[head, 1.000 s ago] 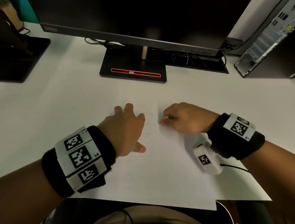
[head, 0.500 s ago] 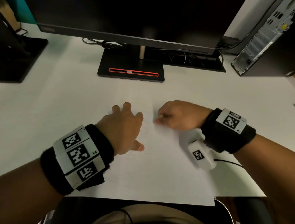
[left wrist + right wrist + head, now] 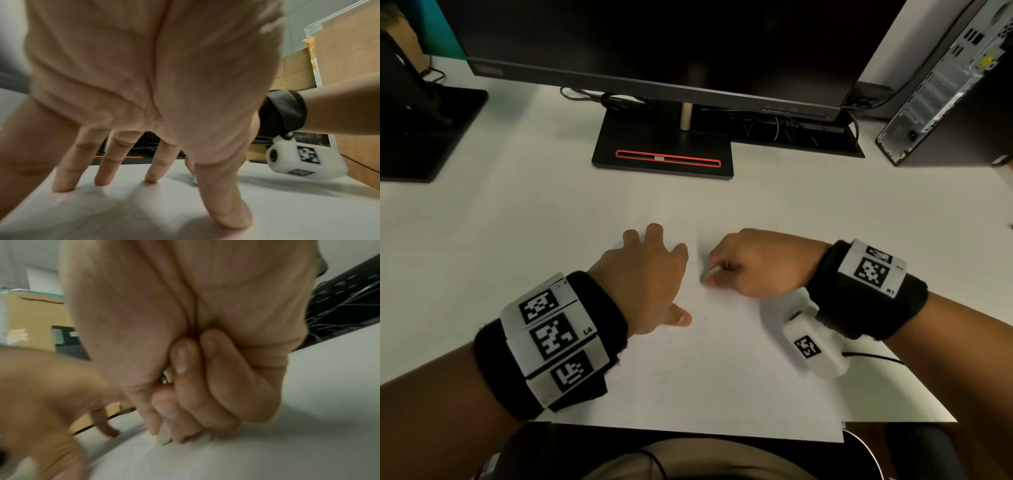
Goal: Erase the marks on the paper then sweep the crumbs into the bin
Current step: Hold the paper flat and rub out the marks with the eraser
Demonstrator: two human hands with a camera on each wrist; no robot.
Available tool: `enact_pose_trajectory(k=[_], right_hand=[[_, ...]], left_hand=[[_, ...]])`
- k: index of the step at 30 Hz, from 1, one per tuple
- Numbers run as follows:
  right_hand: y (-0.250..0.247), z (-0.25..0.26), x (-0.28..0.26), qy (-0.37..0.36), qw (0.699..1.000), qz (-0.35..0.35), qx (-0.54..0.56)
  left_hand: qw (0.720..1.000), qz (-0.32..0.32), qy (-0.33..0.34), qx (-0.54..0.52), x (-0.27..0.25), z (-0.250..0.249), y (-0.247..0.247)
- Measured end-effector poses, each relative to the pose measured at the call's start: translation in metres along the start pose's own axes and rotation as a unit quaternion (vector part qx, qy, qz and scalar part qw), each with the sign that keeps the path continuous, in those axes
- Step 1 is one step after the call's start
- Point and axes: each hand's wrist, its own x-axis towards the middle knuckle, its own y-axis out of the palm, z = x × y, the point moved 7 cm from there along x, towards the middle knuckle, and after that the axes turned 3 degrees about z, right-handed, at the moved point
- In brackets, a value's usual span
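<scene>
Both hands sit slightly lower in frame; left hand [image 3: 643, 274] pins the thin, crease-prone paper [image 3: 722, 377] flat while right hand [image 3: 753, 263] pinches a small eraser [image 3: 163, 437] near its tip.

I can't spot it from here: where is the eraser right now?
The eraser is pinched in the right hand, its tip on the paper, close beside the left hand that presses flat on the sheet in the head view.
</scene>
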Motion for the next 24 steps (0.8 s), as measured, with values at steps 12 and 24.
enact_pose_trajectory(k=[12,24], right_hand=[[-0.017,-0.010,0.006,0.043,0.998,-0.036,-0.005],[0.001,0.010,0.003,0.013,1.000,0.000,0.005]], left_hand=[[1.000,-0.014,-0.006,0.003,-0.004,0.000,0.002],[1.000,-0.004,-0.009,0.017,-0.005,0.000,0.004]])
